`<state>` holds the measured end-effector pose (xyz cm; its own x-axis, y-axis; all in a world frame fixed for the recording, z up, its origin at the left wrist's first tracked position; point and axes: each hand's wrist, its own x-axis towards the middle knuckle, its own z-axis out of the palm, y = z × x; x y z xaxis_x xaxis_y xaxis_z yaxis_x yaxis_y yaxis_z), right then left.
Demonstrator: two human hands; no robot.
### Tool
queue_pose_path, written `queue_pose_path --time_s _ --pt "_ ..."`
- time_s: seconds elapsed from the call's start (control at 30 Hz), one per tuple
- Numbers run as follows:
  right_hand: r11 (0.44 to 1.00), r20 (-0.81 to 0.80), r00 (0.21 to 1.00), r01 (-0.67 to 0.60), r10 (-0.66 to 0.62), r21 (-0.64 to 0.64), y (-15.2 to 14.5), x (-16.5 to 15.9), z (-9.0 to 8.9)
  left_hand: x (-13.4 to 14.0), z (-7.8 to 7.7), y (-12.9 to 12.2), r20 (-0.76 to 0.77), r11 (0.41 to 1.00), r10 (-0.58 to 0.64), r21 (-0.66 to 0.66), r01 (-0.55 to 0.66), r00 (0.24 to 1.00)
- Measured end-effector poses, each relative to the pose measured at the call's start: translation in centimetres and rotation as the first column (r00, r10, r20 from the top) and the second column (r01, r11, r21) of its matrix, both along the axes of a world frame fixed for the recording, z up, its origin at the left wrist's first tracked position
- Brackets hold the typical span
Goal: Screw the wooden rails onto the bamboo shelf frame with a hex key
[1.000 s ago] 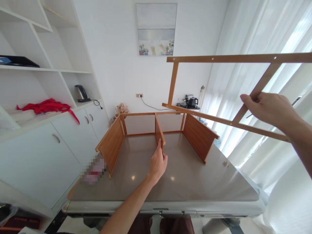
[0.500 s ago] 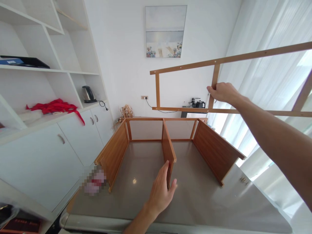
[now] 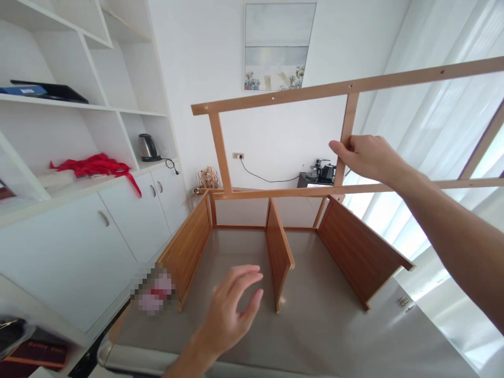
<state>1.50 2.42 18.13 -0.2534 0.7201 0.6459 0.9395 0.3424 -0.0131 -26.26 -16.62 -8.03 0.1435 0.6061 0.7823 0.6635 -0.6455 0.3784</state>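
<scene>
Right hand (image 3: 372, 157) clamps the frame (image 3: 299, 95) by 1 crossbar (image 3: 348, 118), perhaps for balance (right end unseen); left hand (image 3: 232, 310), spread and empty, is near the middle panel (image 3: 279, 254).

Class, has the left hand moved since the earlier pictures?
Yes: the left hand has come off the middle board, leftward, and is now apart from it.

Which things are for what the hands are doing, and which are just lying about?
Part of the job:
- wooden frame, held by the right hand
- three upright wooden panels; the open left hand is near the middle one
- small metal pieces, probably

Just lying about:
- kettle
- red cloth
- dried plant
</scene>
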Motion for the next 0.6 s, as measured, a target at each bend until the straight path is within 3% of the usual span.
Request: queue_pose_path --time_s 0.07,0.13,0.2,0.27,0.33,0.43,0.53,0.6 --pt "1.0 -0.058 0.998 -0.016 0.015 -0.012 -3.4 -0.7 -0.6 -1.7 3.4 -2.0 0.02 0.971 0.103 0.216 -0.104 0.995" --pt "0.997 -0.075 0.996 -0.053 0.049 -0.049 -7.0 -1.8 -2.1 -2.9 6.8 -3.8 0.108 0.892 0.219 0.381 -0.244 0.97" --pt "0.992 -0.072 0.995 -0.082 0.075 -0.095 -10.4 -3.0 -4.5 -3.2 9.6 -5.2 0.181 0.824 0.266 0.467 -0.321 0.947" --pt "0.986 -0.04 0.996 -0.087 0.082 -0.146 -13.3 -4.3 -7.4 -3.0 11.3 -6.1 0.143 0.813 0.282 0.49 -0.316 0.949" --pt "0.98 -0.016 0.996 -0.086 0.085 -0.182 -15.5 -5.5 -10.2 -2.5 12.0 -6.4 0.054 0.845 0.278 0.46 -0.271 0.959" --pt "0.972 -0.002 0.997 -0.078 0.079 -0.221 -17.2 -6.6 -13.3 -2.1 11.6 -6.3 -0.044 0.883 0.281 0.403 -0.24 0.959" --pt "0.964 0.017 0.995 -0.094 0.102 -0.248 -17.2 -6.8 -14.9 -2.4 11.1 -5.9 -0.004 0.856 0.334 0.421 -0.301 0.943" --pt "0.963 0.019 0.995 -0.088 0.096 -0.256 -16.7 -6.6 -15.6 -2.5 11.1 -5.7 0.002 0.873 0.336 0.374 -0.312 0.942"
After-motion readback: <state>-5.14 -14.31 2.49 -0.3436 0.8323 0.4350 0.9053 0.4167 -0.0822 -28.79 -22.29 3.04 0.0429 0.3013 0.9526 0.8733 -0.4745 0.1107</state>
